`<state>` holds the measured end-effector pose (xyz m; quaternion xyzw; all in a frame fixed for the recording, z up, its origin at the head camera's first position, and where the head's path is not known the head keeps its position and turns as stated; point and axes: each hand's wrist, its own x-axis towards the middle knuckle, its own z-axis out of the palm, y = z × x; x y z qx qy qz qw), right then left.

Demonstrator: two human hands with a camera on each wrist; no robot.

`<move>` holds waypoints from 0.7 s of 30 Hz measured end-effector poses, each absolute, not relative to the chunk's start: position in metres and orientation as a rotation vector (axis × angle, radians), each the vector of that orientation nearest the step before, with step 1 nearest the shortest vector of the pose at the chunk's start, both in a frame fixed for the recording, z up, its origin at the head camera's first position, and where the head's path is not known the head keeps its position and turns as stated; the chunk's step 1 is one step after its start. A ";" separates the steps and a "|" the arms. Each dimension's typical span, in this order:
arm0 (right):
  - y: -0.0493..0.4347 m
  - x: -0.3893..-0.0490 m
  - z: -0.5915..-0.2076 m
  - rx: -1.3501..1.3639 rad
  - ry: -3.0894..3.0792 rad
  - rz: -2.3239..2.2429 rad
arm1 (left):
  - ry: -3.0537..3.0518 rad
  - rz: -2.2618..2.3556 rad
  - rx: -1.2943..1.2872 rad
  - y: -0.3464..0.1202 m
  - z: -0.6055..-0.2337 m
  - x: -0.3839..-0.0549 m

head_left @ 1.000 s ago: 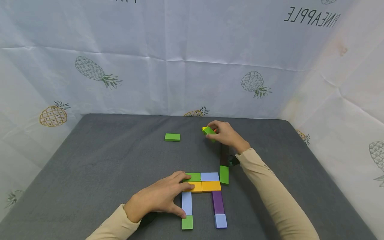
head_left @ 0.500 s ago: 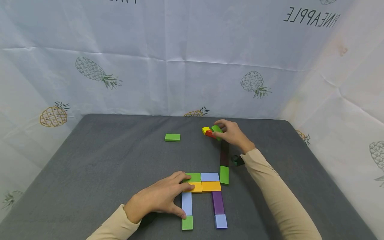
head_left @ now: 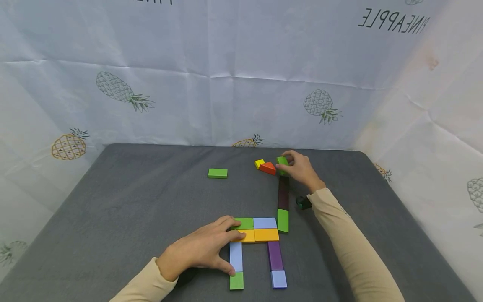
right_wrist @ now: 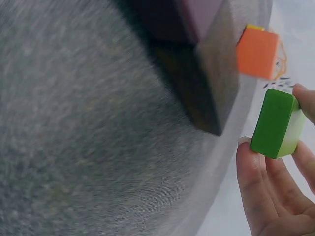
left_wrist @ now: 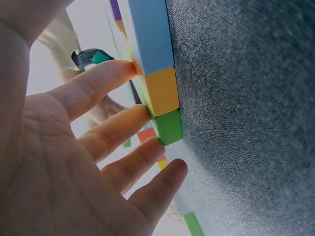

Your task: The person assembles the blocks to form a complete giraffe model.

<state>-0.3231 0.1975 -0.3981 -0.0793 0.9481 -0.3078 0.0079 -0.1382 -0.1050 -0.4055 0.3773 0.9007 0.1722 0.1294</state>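
Note:
My right hand [head_left: 299, 170] pinches a green block [right_wrist: 278, 123] between thumb and fingers, at the far end of a dark brown block [head_left: 284, 193]. Nearer me, another green block [head_left: 282, 221] continues that column. With fingers spread, my left hand [head_left: 200, 247] rests along the left side of a flat figure of blocks. Its fingertips [left_wrist: 125, 69] touch an orange block [left_wrist: 163, 92] and a green block [left_wrist: 170, 127]; the thumb is at a light blue block [head_left: 235, 256] and the green end block [head_left: 236, 281].
A red block [head_left: 268, 168] and a yellow block [head_left: 259, 164] lie left of my right hand. Farther left is a loose green block [head_left: 217, 173]. A purple block [head_left: 275, 256] and a light blue block [head_left: 279, 279] form the figure's right leg. Pineapple-printed cloth [head_left: 226, 100] hangs behind the table.
My right hand has moved right with the green block, from over the red and yellow blocks to the dark brown block's far end. The block has turned in line with it. My left hand stays put.

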 end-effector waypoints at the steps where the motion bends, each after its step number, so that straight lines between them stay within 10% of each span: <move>1: 0.199 -0.324 -0.399 -0.235 2.966 -0.965 | 2.617 0.499 1.097 -0.105 -0.405 -0.138; 21: 0.206 -0.328 -0.413 -0.160 2.994 -0.931 | 2.606 0.506 1.080 -0.105 -0.406 -0.138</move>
